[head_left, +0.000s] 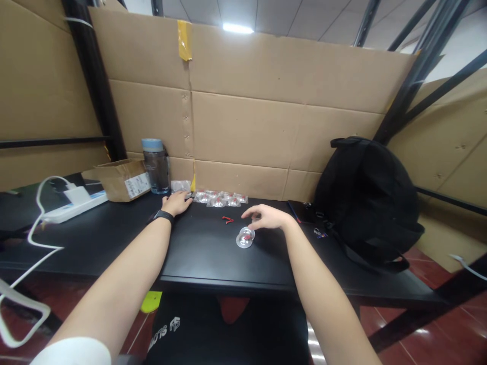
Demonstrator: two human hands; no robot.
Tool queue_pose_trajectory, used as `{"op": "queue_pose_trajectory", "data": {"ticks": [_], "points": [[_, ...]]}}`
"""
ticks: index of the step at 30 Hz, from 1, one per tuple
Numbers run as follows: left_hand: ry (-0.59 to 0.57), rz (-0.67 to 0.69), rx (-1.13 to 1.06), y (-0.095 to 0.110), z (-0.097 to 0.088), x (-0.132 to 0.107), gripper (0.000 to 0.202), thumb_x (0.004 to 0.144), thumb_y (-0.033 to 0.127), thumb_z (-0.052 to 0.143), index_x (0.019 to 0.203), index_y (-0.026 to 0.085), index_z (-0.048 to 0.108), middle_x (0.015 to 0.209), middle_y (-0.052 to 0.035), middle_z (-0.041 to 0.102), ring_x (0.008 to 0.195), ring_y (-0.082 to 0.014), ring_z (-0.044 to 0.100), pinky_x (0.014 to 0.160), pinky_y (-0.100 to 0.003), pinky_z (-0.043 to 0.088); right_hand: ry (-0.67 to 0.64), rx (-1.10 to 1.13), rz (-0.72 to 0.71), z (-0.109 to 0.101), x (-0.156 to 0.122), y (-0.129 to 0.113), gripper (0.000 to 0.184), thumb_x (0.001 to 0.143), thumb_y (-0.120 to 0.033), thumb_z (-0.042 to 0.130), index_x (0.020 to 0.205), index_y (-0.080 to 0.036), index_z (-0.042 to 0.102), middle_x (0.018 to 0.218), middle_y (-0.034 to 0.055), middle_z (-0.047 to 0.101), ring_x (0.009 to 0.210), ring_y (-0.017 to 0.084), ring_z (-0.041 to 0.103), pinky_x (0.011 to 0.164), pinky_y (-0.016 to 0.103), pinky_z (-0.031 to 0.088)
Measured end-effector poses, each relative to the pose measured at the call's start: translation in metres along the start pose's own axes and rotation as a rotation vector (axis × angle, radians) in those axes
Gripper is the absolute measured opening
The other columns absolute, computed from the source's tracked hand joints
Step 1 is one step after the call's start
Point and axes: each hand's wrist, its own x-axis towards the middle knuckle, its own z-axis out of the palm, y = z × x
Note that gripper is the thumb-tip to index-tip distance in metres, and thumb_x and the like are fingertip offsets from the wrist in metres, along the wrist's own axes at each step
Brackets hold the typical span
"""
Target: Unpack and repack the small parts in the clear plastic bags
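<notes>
My left hand point(177, 203) reaches to the back of the black table, fingers stretched out at the edge of a small pile of clear plastic packets point(181, 185). My right hand point(266, 217) is over the middle of the table with its fingers curved and apart. Just below its thumb lie two overlapping clear round plastic discs point(244, 239), with a small red piece showing in them; whether the thumb touches them I cannot tell. Behind them are loose red pieces point(228, 219). Several clear packets with red bits inside point(218, 201) form rows along the cardboard wall.
At the back left stand a blue-lidded bottle point(157, 170) and an open cardboard box point(124, 182). A white power strip point(76, 208) with a cable lies further left. On the right sits a black backpack point(369, 197), with keys point(318, 232) beside it. A cardboard wall point(243, 126) closes the back.
</notes>
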Motion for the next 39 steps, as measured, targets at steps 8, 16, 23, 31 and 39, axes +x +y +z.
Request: {"op": "queue_pose_trajectory", "data": {"ticks": [8,16,23,31,39], "points": [[0.214,0.09,-0.142,0.028,-0.02,-0.01,0.047,0.09,0.042,0.055,0.13,0.019,0.063,0.138,-0.0186,0.06,0.131,-0.0376,0.051,0.105,-0.052,0.04,-0.228,-0.012,-0.132,0.008,0.002,-0.019,0.029,0.062,-0.029,0.089,0.09,-0.024,0.084,0.085,0.0008,0.074,0.076,0.015,0.062,0.066,0.022,0.045],[0.003,0.44,-0.564,0.097,-0.026,-0.034,0.031,0.088,0.045,0.061,0.099,0.02,0.076,0.107,-0.0079,0.077,0.1,-0.0262,0.07,0.096,-0.038,0.051,-0.016,0.148,-0.14,0.012,0.005,-0.018,0.011,0.08,-0.029,0.074,0.084,-0.019,0.074,0.082,0.0019,0.075,0.073,0.016,0.068,0.068,0.024,0.05],[-0.157,0.492,-1.194,0.167,-0.034,-0.072,0.037,0.082,0.044,0.075,0.104,0.015,0.071,0.106,-0.0115,0.076,0.093,-0.0238,0.074,0.091,-0.041,0.058,0.454,0.502,-0.018,0.027,0.024,-0.009,0.016,0.087,-0.032,0.069,0.091,-0.018,0.062,0.084,0.0042,0.073,0.077,0.017,0.074,0.069,0.026,0.057],[0.043,0.473,-1.065,0.167,-0.025,-0.071,0.031,0.085,0.041,0.07,0.102,0.015,0.069,0.103,-0.0113,0.075,0.086,-0.0226,0.073,0.083,-0.037,0.059,0.403,0.725,-0.039,0.036,0.028,-0.013,0.028,0.083,-0.04,0.077,0.088,-0.017,0.063,0.095,0.0077,0.074,0.083,0.018,0.076,0.071,0.027,0.062],[0.104,0.539,-0.824,0.168,-0.035,-0.075,0.028,0.091,0.044,0.064,0.094,0.017,0.073,0.094,-0.0075,0.075,0.084,-0.022,0.069,0.079,-0.034,0.054,0.429,0.639,-0.096,0.036,0.023,-0.021,0.04,0.073,-0.047,0.083,0.09,-0.016,0.064,0.093,0.0069,0.073,0.078,0.017,0.072,0.073,0.031,0.06]]}}
